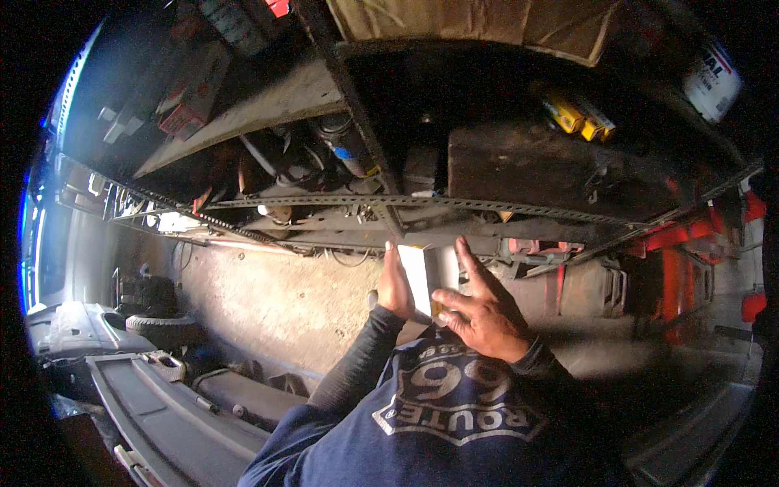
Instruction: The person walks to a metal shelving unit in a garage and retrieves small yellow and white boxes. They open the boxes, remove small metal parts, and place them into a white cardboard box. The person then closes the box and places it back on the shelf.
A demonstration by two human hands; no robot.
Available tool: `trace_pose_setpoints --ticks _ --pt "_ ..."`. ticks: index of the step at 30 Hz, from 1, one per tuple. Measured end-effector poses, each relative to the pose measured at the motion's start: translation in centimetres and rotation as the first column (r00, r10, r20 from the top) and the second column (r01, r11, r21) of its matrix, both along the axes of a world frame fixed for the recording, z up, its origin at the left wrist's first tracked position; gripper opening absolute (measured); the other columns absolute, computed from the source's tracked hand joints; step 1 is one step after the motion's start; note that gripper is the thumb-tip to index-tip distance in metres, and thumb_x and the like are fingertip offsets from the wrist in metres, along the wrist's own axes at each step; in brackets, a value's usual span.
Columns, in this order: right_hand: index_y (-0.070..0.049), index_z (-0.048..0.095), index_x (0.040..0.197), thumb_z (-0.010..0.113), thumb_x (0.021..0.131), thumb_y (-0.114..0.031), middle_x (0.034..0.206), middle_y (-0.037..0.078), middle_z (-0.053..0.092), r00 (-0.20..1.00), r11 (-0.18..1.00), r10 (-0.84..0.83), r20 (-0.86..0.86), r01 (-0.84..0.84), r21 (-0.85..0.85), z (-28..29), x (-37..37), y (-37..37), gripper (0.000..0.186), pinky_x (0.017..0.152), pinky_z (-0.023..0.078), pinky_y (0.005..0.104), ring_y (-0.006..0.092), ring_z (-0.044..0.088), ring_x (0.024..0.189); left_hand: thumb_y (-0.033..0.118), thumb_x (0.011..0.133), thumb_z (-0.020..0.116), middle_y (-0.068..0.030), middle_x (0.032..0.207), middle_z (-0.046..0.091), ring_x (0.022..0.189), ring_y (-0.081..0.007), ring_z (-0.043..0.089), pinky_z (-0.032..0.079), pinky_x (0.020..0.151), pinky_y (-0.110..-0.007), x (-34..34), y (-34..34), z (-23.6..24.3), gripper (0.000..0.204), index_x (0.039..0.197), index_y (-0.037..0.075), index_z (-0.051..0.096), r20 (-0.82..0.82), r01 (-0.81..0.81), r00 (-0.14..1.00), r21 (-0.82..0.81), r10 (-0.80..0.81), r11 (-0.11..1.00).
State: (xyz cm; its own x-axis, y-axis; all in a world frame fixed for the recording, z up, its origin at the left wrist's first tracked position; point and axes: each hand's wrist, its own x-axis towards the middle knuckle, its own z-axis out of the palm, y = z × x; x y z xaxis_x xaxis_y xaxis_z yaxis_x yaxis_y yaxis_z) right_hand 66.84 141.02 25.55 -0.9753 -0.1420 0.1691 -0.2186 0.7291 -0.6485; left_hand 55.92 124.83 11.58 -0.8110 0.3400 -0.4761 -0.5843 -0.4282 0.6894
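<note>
In front of my chest, a small white box [415, 276] is held between my two hands, with one bright side and one greyer side showing. My left hand [394, 286] presses along the box's left side, its fingers pointing up and close together. On the other side, my right hand [487, 315] grips the box near its lower right edge, thumb and bent fingers against it. The right index finger reaches up along the right side. Whether the box is open or closed at the top, I cannot tell.
Ahead stands a metal shelf with a perforated bar [422, 200]. On it are yellow boxes [580, 122], a white can [712, 85], a cardboard box [479, 24] and a red box [188, 109]. A grey panel [166, 422] and a tyre [162, 325] lie left, beside concrete floor [268, 300].
</note>
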Motion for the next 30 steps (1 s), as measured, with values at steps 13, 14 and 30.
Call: trace_pose_setpoints --ticks 13,14,30 --pt "-0.003 0.063 0.117 0.068 0.088 -0.022 0.121 0.023 0.056 0.607 0.614 -0.493 -0.623 0.751 0.245 10.8 -9.7 12.7 0.035 0.095 0.044 0.0493 0.0436 0.053 0.11 0.051 0.103 0.043 -0.0047 0.1 0.071 0.084 -0.0173 0.069 0.057 0.077 -0.032 0.5 0.3 0.0 0.05 0.116 0.008 0.063 0.003 -0.043 0.999 0.104 0.043 0.994" --pt "-0.003 0.064 0.113 0.069 0.087 -0.022 0.12 0.023 0.056 0.615 0.554 -0.54 -0.575 0.774 0.307 10.7 -10.5 13.0 0.033 0.095 0.042 0.0507 0.0431 0.052 0.109 0.051 0.103 0.043 -0.0049 0.101 0.071 0.085 -0.0176 0.069 0.057 0.078 -0.032 0.4 0.1 -0.3 0.05 0.118 0.007 0.062 0.003 -0.035 0.999 0.108 0.035 0.994" --pt "-0.001 0.065 0.117 0.076 0.084 -0.009 0.103 0.013 0.065 0.965 0.969 -0.12 -0.232 0.063 -0.239 8.5 -1.8 2.2 0.036 0.086 0.05 0.0321 0.0212 0.063 0.096 0.049 0.106 0.039 -0.0047 0.121 0.059 0.108 -0.0142 0.053 0.041 0.099 -0.029 -0.1 -1.3 2.5 0.057 0.128 -0.001 0.056 0.013 -0.185 0.983 0.181 0.186 0.966"
